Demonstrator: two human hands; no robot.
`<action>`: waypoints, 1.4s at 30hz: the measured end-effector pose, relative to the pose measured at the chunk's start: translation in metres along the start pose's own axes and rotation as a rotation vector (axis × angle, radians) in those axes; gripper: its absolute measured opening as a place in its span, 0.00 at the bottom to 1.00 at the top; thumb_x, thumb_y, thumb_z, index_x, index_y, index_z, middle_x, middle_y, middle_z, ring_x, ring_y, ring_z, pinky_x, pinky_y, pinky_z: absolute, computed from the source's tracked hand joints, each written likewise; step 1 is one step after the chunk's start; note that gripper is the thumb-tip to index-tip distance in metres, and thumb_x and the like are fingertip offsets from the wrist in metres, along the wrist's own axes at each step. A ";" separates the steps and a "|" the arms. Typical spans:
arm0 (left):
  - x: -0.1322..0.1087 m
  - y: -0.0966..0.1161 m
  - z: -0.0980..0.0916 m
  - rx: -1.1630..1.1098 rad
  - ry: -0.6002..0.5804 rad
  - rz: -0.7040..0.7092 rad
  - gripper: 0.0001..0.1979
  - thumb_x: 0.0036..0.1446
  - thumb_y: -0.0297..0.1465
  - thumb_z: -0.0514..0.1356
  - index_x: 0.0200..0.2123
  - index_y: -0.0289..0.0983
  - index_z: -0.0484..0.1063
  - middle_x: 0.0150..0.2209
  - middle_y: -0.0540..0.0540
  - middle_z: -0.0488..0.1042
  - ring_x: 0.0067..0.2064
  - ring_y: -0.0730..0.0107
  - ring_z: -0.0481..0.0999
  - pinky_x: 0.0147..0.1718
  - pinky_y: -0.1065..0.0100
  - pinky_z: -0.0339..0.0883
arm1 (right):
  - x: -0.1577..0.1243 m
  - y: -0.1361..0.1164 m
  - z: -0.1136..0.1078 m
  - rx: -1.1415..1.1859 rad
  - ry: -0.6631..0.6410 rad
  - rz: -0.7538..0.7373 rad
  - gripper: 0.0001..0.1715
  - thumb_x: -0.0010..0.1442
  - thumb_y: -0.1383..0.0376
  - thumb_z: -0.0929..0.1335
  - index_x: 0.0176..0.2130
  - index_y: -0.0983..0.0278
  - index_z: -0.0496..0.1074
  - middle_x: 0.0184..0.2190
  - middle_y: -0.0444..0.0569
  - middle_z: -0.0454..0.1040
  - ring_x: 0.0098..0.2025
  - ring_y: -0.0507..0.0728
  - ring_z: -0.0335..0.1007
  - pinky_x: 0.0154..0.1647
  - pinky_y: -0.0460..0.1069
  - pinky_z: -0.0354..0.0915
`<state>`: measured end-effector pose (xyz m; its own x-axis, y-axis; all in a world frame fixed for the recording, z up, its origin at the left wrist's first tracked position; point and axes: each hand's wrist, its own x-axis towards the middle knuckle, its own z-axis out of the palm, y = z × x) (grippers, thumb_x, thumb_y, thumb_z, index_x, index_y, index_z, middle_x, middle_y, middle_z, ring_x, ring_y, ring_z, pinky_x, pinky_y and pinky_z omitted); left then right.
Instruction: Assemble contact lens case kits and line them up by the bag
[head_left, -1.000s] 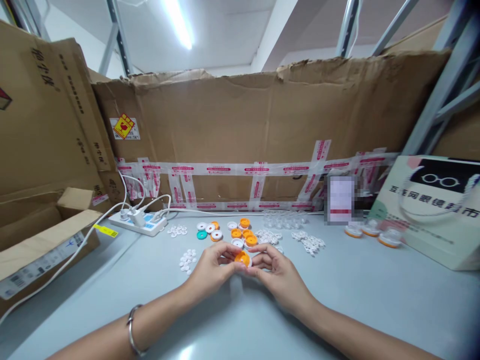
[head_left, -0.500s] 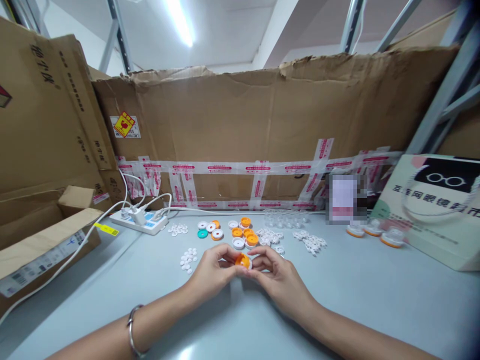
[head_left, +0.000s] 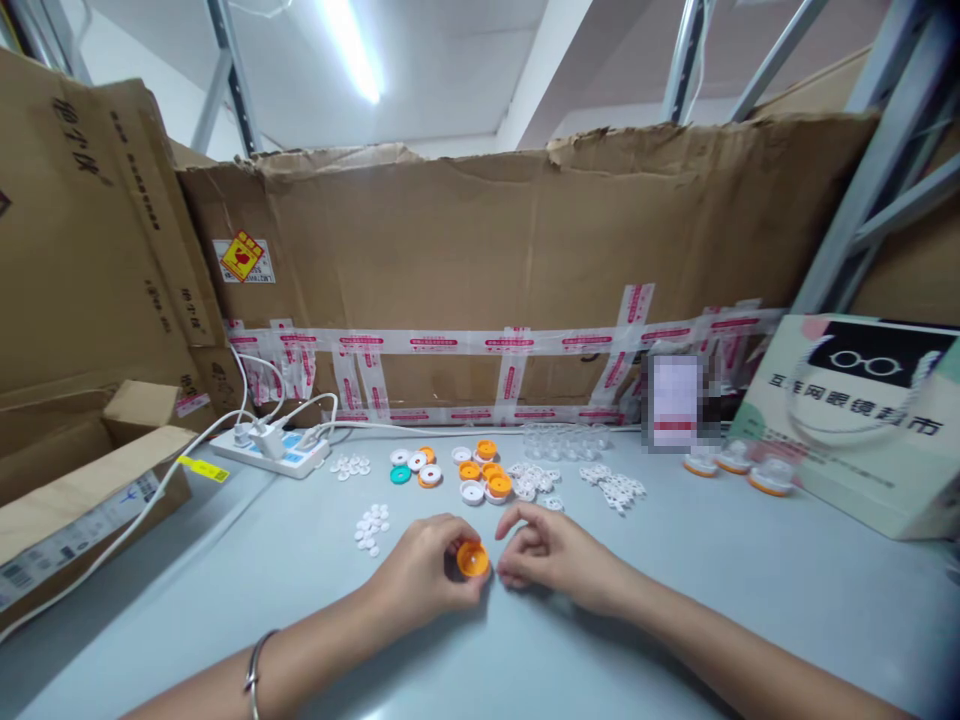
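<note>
My left hand point(head_left: 431, 568) grips a small orange round cap point(head_left: 472, 560) between thumb and fingers, its hollow side tilted up towards me. Just right of the cap, my right hand point(head_left: 544, 548) is apart from it; the index finger arches away from the other, curled fingers, and nothing shows in its grasp. Beyond the hands lies a group of orange and white round caps point(head_left: 499, 486). Left of that group are several white, orange and teal caps point(head_left: 400, 474). Small white discs point(head_left: 370, 528) lie scattered near my left hand.
White perforated pieces point(head_left: 616, 488) and clear plastic cups point(head_left: 566, 440) sit farther back. Clear-topped orange-rimmed pieces point(head_left: 771, 477) stand before a paper bag point(head_left: 847, 430) at right. A power strip point(head_left: 274, 452) with cables and an opened carton point(head_left: 90, 500) are at left.
My right hand has let go of the orange cap and drawn slightly away. My left hand keeps the cap, which now sits lower and turned with its hollow showing. The view has shifted slightly.
</note>
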<state>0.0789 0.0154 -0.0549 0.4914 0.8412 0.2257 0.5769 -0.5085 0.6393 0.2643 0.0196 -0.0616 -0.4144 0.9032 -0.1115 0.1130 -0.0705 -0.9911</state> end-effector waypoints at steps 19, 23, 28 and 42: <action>-0.007 0.002 -0.002 0.147 -0.042 0.140 0.09 0.44 0.25 0.55 0.32 0.36 0.70 0.29 0.47 0.70 0.31 0.69 0.67 0.31 0.71 0.61 | 0.020 0.009 -0.129 -1.157 0.475 -0.010 0.09 0.46 0.70 0.66 0.28 0.63 0.76 0.28 0.49 0.76 0.31 0.56 0.70 0.31 0.46 0.60; -0.007 0.004 -0.004 0.160 -0.059 0.136 0.09 0.44 0.25 0.55 0.32 0.35 0.70 0.29 0.46 0.70 0.31 0.69 0.67 0.31 0.70 0.61 | 0.019 0.006 -0.127 -1.183 0.462 -0.008 0.09 0.47 0.72 0.64 0.24 0.64 0.75 0.27 0.50 0.76 0.31 0.57 0.70 0.31 0.46 0.59; -0.008 0.007 -0.006 0.159 -0.061 0.139 0.08 0.45 0.25 0.55 0.31 0.36 0.70 0.28 0.47 0.69 0.31 0.69 0.67 0.31 0.70 0.61 | 0.017 0.000 -0.127 -1.174 0.462 -0.005 0.08 0.46 0.70 0.64 0.24 0.64 0.73 0.26 0.49 0.75 0.30 0.56 0.69 0.29 0.46 0.58; -0.008 0.004 -0.006 0.170 -0.091 0.117 0.09 0.47 0.28 0.56 0.34 0.35 0.71 0.29 0.46 0.70 0.32 0.67 0.68 0.31 0.70 0.62 | 0.000 -0.010 -0.125 -0.973 0.222 0.134 0.03 0.37 0.68 0.69 0.17 0.64 0.69 0.16 0.43 0.71 0.20 0.52 0.64 0.20 0.44 0.55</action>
<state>0.0737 0.0080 -0.0496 0.6141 0.7583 0.2188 0.6103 -0.6320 0.4777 0.3761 0.0734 -0.0426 -0.1777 0.9787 -0.1031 0.8759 0.1096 -0.4699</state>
